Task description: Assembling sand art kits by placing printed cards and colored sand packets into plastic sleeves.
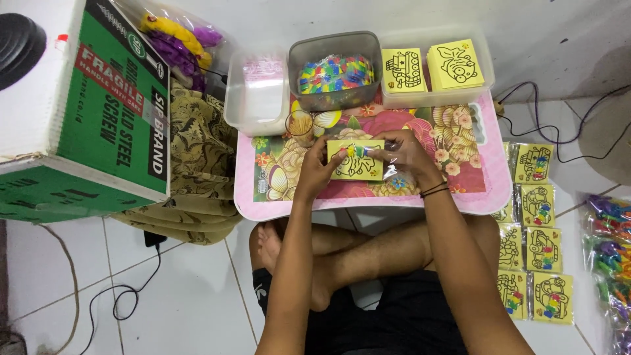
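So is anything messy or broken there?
Nothing looks broken or spilled. Both hands, left hand and right hand, hold a yellow card flat on the pink table. Finished cards lie in rows on the floor.

Yellow card (355, 160), floral pink table (460, 141)

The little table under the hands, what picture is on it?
The little table is pink with big flowers and butterflies in yellow, pink and green, seen best in the head view.
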